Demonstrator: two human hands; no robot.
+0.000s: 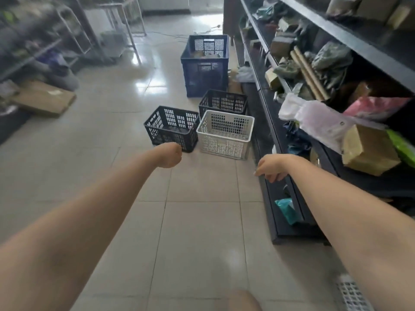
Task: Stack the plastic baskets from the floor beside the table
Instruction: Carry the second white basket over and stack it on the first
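Baskets on the floor, both hands empty

Baskets sit in a cluster on the tiled floor (pixel 197 198), close against the base of a dark shelving unit (pixel 292 221) on the right. Nearest is a white basket (pixel 225 134), upright and open-topped. Touching its left side is a black basket (pixel 171 127), also upright, with something dark lying in its bottom. Just behind the white one stands a second black basket (pixel 223 102). Farther back is a tall blue crate (pixel 204 66) with items inside that are too blurred to tell.

Both bare arms reach forward over the floor. The left hand (pixel 169 156) is curled into a loose fist, grasping nothing, and overlaps the near corner of the first black basket in the view; whether it touches cannot be told. The right hand (pixel 270 167) hangs with fingers bent downward, also empty, beside the shelf's lower edge and short of the white basket.

The shelves hold cardboard boxes (pixel 370 151), plastic bags (pixel 314 120) and cardboard tubes (pixel 308 75). A flat cardboard box (pixel 45 99) lies at left.
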